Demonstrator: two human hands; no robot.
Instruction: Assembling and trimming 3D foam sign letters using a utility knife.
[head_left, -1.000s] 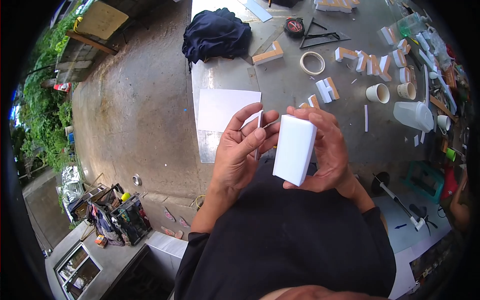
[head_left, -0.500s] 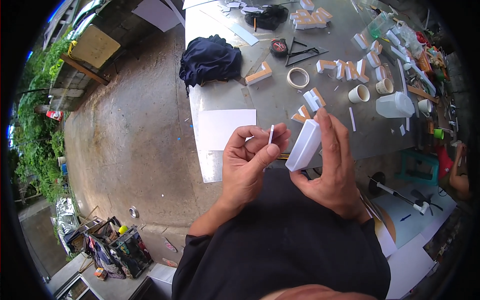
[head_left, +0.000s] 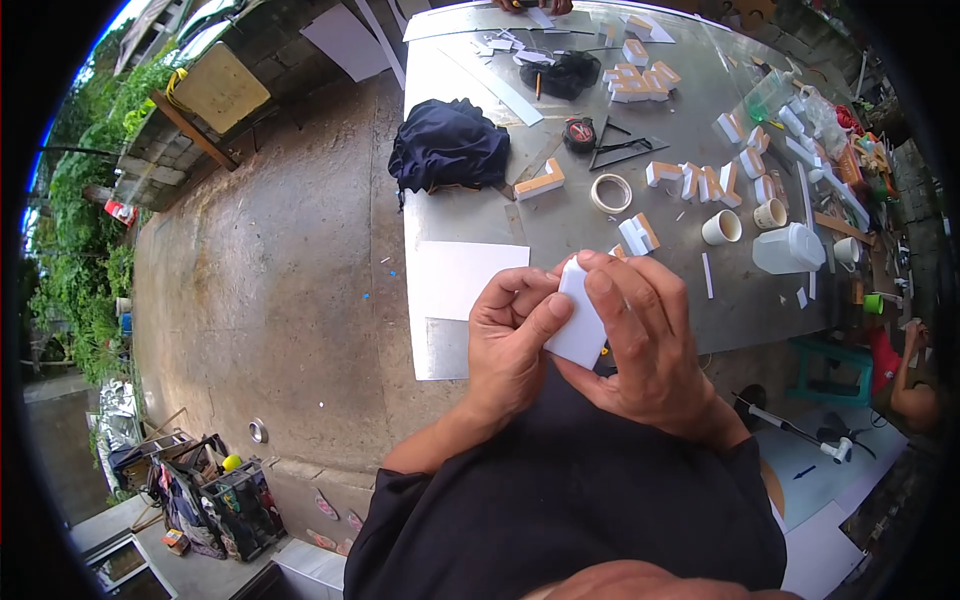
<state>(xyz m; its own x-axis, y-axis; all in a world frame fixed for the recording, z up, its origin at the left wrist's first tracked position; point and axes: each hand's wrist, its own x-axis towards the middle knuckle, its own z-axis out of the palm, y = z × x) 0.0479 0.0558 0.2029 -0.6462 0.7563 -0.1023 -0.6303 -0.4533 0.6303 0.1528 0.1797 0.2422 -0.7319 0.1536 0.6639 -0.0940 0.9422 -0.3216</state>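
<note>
My right hand [head_left: 645, 335] grips a white box-like piece [head_left: 578, 325], its broad smooth face now turned up. Along the left edge of this piece, my left hand [head_left: 515, 335] is closed in a pinch with the thumb at the edge. The thin white strip it pinched a moment ago is hidden behind the thumb and fingers. Just beyond my hands, a white-sided block letter with a tan face [head_left: 639, 235] lies on the metal table [head_left: 680, 290]. Another tan-faced piece is mostly covered by my right fingers.
A white sheet [head_left: 470, 280] lies at the near left of the table. Farther back are dark cloth [head_left: 448, 143], a tape measure [head_left: 579, 134], a tape roll [head_left: 611, 193] and several block letters [head_left: 640, 84]. Cups [head_left: 721, 228] and a translucent jug [head_left: 788, 250] stand right. Another person's hands [head_left: 535, 5] show at the far edge.
My left hand has come right against the white piece, and the strip has gone out of sight. My right hand has turned the piece so its broad face shows. The view has shifted slightly.
</note>
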